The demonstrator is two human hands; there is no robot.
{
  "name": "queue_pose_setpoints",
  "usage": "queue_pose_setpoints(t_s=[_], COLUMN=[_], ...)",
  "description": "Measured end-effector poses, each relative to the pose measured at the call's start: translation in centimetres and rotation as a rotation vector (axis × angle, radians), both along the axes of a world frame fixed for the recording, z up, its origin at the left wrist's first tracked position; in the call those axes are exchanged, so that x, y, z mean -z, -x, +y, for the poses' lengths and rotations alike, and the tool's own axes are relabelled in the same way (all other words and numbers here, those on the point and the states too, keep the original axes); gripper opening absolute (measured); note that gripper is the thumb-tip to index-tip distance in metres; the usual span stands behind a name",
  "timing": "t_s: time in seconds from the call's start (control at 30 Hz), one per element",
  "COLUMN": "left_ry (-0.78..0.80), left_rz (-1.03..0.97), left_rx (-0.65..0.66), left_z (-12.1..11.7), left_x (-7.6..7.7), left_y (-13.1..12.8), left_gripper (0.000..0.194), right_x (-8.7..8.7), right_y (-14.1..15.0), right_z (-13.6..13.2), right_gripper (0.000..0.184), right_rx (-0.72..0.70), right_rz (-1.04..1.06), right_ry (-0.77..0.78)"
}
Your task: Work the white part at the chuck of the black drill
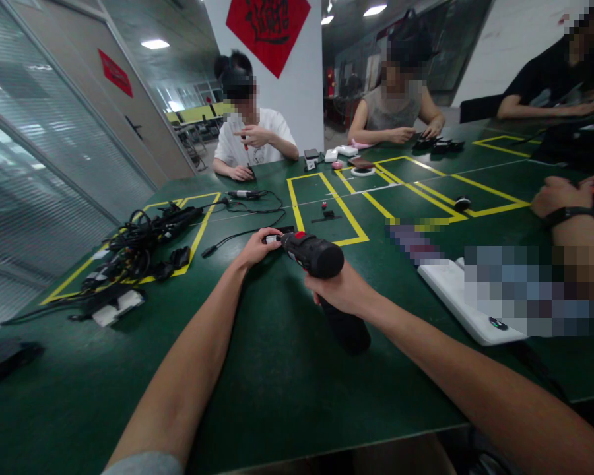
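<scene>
Right hand clenched round cordless drill below barrel; barrel lies crosswise, nose toward left hand, closed on nose.

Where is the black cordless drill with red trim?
In the head view, the drill is in the right hand, nose beside the left hand, over the green table.

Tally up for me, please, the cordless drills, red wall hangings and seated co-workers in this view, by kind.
Cordless drill: 1
Red wall hangings: 2 (larger hanging, smaller hanging)
Seated co-workers: 3 (co-worker in white, co-worker in grey, co-worker in black)
Total: 6
</scene>
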State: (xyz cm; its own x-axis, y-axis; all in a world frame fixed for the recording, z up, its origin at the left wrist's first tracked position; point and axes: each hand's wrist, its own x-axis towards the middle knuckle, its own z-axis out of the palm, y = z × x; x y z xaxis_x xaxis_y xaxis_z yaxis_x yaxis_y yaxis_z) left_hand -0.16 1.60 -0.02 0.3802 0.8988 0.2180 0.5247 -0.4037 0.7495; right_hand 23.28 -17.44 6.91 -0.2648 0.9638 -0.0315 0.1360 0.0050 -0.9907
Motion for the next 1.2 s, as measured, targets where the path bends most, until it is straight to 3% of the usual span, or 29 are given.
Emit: queue_pose_setpoints(t_s=[0.53, 1.2], left_ry=[0.045, 0.009], left_rz=[-0.075, -0.007], left_rx=[0.002, -0.018], left_z=[-0.04, 0.19], left_x=[0.01, 0.06], left_y=[-0.09, -0.06], left_gripper=[0.042, 0.043], right_x=[0.01, 0.18], right_y=[0.02, -0.25], right_z=[-0.02, 0.08], right_gripper=[0.027, 0.017], right_rx=[0.002, 0.012], right_rz=[-0.013, -0.063], right_ry=[-0.031, 0.003])
